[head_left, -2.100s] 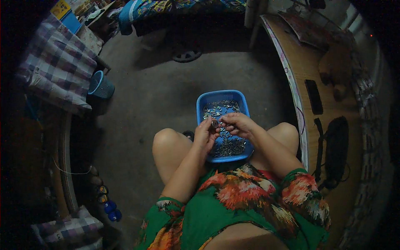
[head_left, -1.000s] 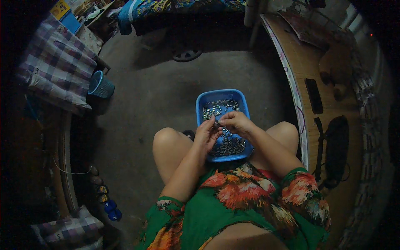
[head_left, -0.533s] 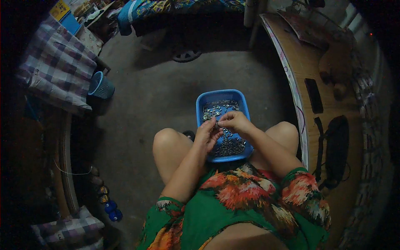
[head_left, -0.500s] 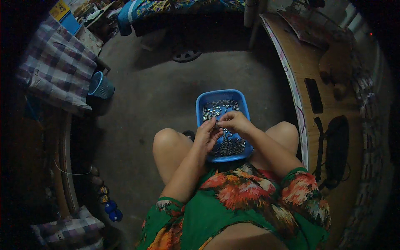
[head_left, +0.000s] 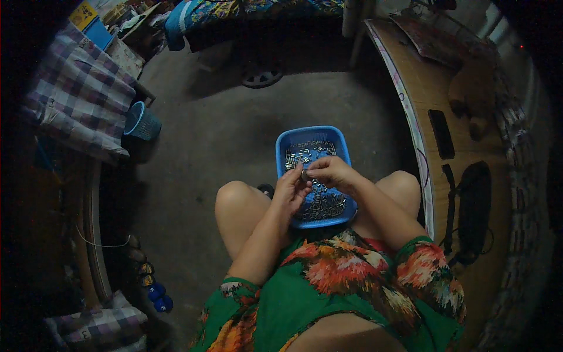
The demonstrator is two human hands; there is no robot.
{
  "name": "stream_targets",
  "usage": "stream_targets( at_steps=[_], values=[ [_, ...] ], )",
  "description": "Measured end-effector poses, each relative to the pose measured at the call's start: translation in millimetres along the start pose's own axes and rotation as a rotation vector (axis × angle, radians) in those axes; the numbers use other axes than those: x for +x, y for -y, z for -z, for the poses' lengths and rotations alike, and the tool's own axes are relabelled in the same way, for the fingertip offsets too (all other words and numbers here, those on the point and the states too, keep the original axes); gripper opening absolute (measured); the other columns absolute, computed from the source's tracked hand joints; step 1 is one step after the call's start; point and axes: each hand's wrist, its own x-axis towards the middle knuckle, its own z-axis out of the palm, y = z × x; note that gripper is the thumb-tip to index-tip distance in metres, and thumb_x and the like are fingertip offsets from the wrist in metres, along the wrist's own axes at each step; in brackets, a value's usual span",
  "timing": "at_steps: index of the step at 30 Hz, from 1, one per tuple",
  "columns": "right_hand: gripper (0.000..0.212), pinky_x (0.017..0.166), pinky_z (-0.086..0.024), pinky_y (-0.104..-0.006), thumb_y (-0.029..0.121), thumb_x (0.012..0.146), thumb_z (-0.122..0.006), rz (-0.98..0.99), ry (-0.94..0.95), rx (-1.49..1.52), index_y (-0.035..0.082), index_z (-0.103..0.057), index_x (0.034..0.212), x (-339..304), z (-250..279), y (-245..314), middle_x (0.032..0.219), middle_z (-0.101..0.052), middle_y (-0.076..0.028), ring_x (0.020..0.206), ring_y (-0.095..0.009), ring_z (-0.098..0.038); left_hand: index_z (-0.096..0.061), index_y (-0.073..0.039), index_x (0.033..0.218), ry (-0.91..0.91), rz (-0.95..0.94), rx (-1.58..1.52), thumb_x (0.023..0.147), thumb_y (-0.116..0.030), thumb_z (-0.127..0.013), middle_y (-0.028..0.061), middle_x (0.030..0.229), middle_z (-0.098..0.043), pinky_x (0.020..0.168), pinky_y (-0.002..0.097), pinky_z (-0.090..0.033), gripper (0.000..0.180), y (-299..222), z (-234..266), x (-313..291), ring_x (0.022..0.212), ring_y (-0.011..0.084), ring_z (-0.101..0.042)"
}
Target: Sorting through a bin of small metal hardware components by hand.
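Note:
A blue plastic basket [head_left: 285, 137] sits between my knees and holds many small, shiny metal cylinders [head_left: 322, 206]. Over its middle, my two hands meet. Pinched in my left hand [head_left: 290, 189] is a small rounded metal piece [head_left: 304, 175], its exact kind too small to make out. The fingertips of my right hand [head_left: 333, 172] are closed against the same piece from the right. Part of the cylinders lies hidden under my hands.
To the right runs a long wooden surface [head_left: 434, 64] with a black phone-like slab [head_left: 441, 135] and a black bag [head_left: 474, 205]. At the left stand a light blue wastebasket [head_left: 142, 121] and a checked cloth [head_left: 82, 88]. A dark wheel-like base [head_left: 262, 78] rests on the floor ahead.
My right fingers have shifted very slightly, and more of the metal piece shows between the fingertips. The basket has stayed in place.

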Motion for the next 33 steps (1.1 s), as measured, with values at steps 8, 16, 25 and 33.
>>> stream_targets(
  at_steps=[8, 16, 25, 33],
  values=[
    [0.022, 0.042, -0.032, -0.0191, 0.024, 0.070, -0.068, 0.077, -0.100, -0.009, 0.009, -0.059, 0.083, 4.1, 1.2, -12.2, 0.064, -0.054, 0.002, 0.051, -0.006, -0.045, -0.051, -0.006, 0.082, -0.072, 0.017, 0.044, 0.080, -0.030, -0.058, 0.0047, 0.072, -0.057, 0.052, 0.0241, -0.048, 0.025, -0.8, -8.8, -3.8, 0.060, 0.0143, -0.056],
    [0.014, 0.040, -0.028, -0.0160, 0.016, 0.077, -0.059, -0.025, 0.000, 0.148, 0.005, -0.056, 0.084, -3.3, -3.6, 1.2, 0.066, -0.051, 0.000, 0.045, -0.005, -0.036, -0.054, -0.003, 0.085, -0.123, -0.058, 0.004, 0.082, -0.024, -0.054, 0.0073, 0.074, -0.058, 0.054, 0.0239, -0.047, 0.021, -2.1, -3.9, -2.3, 0.065, 0.0156, -0.057],
    [0.016, 0.034, -0.024, -0.0133, 0.013, 0.080, -0.051, -0.048, 0.030, 0.322, 0.002, -0.053, 0.091, -0.7, 3.9, -4.1, 0.071, -0.054, -0.003, 0.045, -0.003, -0.037, -0.054, -0.002, 0.090, -0.018, -0.049, -0.010, 0.084, -0.025, -0.048, 0.0088, 0.076, -0.058, 0.053, 0.0229, -0.044, 0.024, 1.5, 7.4, 5.7, 0.063, 0.0147, -0.054],
    [0.019, 0.036, -0.024, -0.0126, 0.010, 0.080, -0.054, -0.063, 0.083, 0.421, 0.003, -0.055, 0.097, -0.2, 3.2, -2.3, 0.074, -0.055, -0.001, 0.047, -0.002, -0.036, -0.054, -0.002, 0.091, -0.002, -0.051, -0.013, 0.084, -0.025, -0.047, 0.0077, 0.075, -0.058, 0.053, 0.0232, -0.044, 0.025, 2.2, 7.9, 5.5, 0.062, 0.0146, -0.053]
  ],
)
